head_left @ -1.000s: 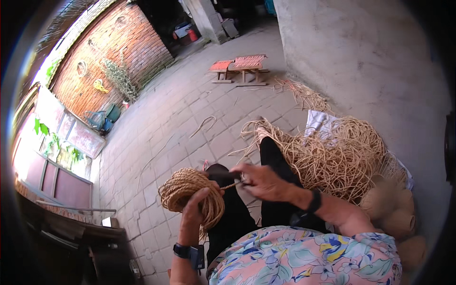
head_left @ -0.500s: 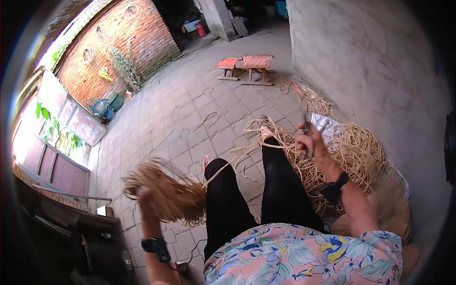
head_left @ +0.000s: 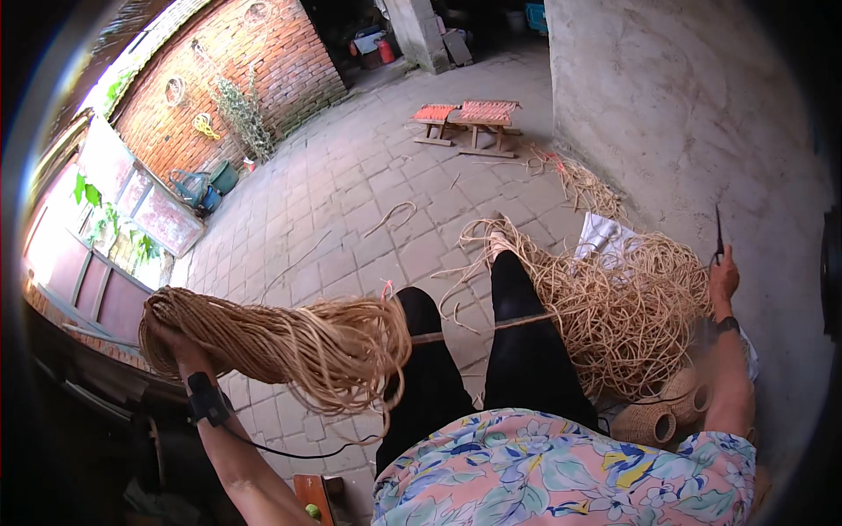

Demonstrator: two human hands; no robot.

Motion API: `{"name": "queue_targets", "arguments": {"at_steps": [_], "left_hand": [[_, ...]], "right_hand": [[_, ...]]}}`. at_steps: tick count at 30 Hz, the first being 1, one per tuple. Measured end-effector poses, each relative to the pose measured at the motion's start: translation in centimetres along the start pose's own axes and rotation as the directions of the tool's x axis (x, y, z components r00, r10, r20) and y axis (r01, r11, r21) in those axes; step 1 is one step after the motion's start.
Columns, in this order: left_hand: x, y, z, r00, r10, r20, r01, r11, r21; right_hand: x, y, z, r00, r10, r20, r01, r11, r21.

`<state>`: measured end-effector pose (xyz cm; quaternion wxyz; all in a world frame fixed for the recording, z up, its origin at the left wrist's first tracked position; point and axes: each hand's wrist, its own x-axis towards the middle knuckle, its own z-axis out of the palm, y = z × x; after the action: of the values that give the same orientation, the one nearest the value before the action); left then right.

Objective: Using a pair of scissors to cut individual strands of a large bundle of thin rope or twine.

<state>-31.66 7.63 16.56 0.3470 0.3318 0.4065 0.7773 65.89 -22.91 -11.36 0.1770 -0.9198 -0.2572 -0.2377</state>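
A thick hank of tan straw cord (head_left: pixel 289 342) stretches from the left side to my left knee. My left hand (head_left: pixel 168 340) grips it at its far left end, the fingers mostly hidden by the looped strands. One strand (head_left: pixel 519 322) runs across both my thighs toward a large tangled pile of the same cord (head_left: pixel 627 316) at my right. Beyond that pile, close to the wall, my right hand (head_left: pixel 724 279) is closed round dark scissors (head_left: pixel 720 237), blades pointing up.
Small woven baskets (head_left: pixel 647 422) lie beside the pile's near edge, and a white cloth (head_left: pixel 603 237) is partly under the cord. Two low stools (head_left: pixel 488 114) with red-patterned seats stand ahead. A plastered wall (head_left: pixel 675 114) rises at right. Loose cord (head_left: pixel 392 213) lies on the paving.
My left hand has swung the hank out to the left, stretching it lengthwise. My right hand has moved right with the scissors, away from my right knee toward the wall.
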Motion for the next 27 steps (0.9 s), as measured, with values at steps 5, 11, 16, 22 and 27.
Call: {"name": "queue_targets", "arguments": {"at_steps": [5, 11, 16, 22, 27], "left_hand": [[3.0, -0.1, -2.4, 0.998, 0.019, -0.062, -0.023, 0.997, -0.073], [-1.3, -5.5, -1.7, 0.577, 0.609, 0.544, -0.785, 0.23, 0.575], [-4.2, -6.2, 2.1, 0.98, -0.065, 0.19, 0.089, 0.989, -0.118], [-7.5, -5.4, 5.7, 0.959, -0.132, 0.251, 0.202, 0.94, -0.276], [-11.6, -4.4, 8.3, 0.887, -0.14, 0.44, 0.338, 0.845, -0.414]], "right_hand": [[1.1, 6.1, -2.7, 0.969, 0.245, -0.019, -0.244, 0.948, -0.206], [-0.5, 3.8, -1.9, 0.966, 0.201, 0.163, -0.163, 0.962, -0.218], [-6.9, -9.5, 0.1, 0.911, -0.151, 0.383, 0.048, 0.963, 0.267], [-18.0, -29.7, -7.4, 0.536, -0.759, 0.369, -0.034, 0.417, 0.908], [-21.7, -42.8, -17.0, 0.277, -0.948, 0.16, -0.227, 0.097, 0.969]]}}
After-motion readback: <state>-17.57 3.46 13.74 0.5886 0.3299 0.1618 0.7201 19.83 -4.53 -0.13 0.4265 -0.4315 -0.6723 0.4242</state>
